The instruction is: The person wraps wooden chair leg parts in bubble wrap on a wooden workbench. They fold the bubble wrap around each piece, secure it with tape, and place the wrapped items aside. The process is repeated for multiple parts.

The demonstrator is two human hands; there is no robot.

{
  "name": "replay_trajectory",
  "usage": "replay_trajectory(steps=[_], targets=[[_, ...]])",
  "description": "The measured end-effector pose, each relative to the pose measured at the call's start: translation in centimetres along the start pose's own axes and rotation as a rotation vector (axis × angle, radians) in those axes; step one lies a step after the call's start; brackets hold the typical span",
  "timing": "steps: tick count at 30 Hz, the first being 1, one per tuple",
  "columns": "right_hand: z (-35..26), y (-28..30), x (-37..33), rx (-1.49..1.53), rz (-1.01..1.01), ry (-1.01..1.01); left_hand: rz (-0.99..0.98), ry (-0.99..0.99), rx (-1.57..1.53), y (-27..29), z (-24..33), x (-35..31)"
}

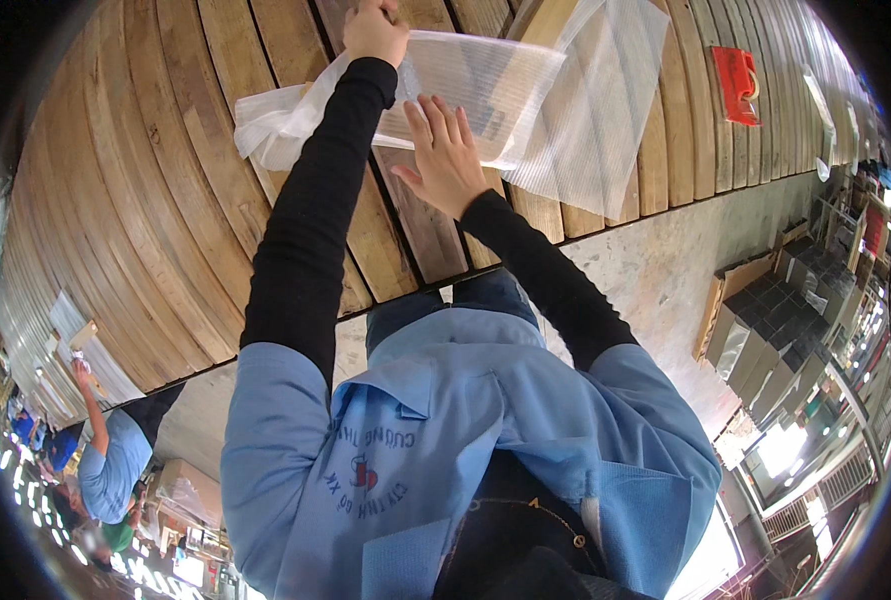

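Translucent white ribbed wrapping sheet [510,85] runs left-right under splayed right hand [447,150]; left hand [375,34] curled at far edge, hold unclear.

Wrapping sheets [515,95] on slatted table [145,180]; tape dispenser [733,88] right of them; co-worker [115,460] far left.

Looks like a workshop, judging by a long slatted workbench [180,170], concrete floor [665,262], dark stacked pieces [780,318] and blue-shirted co-worker [115,462]

Planks [180,190] brightly lit; white glare lower right; edges bent, rim black.
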State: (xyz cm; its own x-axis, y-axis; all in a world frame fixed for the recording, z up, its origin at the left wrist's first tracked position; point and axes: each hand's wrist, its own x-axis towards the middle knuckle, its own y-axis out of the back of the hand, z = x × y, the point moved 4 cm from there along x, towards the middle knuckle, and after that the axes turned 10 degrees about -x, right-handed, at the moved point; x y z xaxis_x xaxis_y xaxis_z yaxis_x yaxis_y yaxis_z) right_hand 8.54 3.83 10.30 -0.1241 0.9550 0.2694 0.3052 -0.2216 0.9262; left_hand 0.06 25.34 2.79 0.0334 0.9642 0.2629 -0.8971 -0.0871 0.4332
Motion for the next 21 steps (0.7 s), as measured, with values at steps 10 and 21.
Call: replay_trajectory(steps=[10, 21], targets=[[4.5, -5.5, 1.4, -0.046, -0.338, 0.006, -0.432, -0.611, 0.217, 8.6, 6.6, -19.3], [3.9, -6.0, 2.0, -0.059, -0.303, 0.034, -0.110, -0.171, 1.160, 30.6, -5.4, 6.5]])
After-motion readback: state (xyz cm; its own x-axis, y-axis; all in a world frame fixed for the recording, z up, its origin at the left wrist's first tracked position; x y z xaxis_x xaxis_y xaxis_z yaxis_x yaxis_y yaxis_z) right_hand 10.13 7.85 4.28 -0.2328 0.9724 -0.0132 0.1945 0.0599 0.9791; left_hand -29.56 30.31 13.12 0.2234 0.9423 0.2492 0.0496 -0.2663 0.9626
